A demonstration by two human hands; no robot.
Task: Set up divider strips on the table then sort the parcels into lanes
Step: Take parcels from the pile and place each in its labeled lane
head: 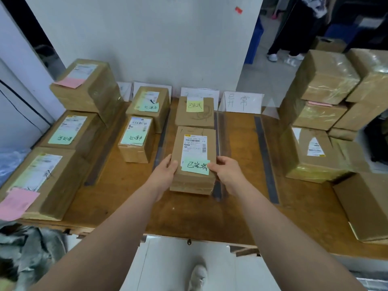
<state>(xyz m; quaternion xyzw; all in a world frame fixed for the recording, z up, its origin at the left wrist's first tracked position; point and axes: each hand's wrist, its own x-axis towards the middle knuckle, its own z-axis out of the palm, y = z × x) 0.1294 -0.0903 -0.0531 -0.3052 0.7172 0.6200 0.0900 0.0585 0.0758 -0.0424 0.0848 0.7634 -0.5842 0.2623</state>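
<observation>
Parcel [194, 159] sits between both hands — left hand [165, 172] and right hand [224, 171] grasping its near sides. Fingers [174, 163] wrap its edges, between two divider strips [265, 156].

Likely a parcel sorting room, labelled cardboard parcels [194, 156], taped lanes on wooden table [241, 211]

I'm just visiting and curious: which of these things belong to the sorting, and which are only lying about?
Part of the job:
- held parcel, gripped by left hand and right hand
- divider strips
- lane sign cards
- sorted parcels
- unsorted parcel stack

Just lying about:
- blue bin
- grey cloth
</observation>
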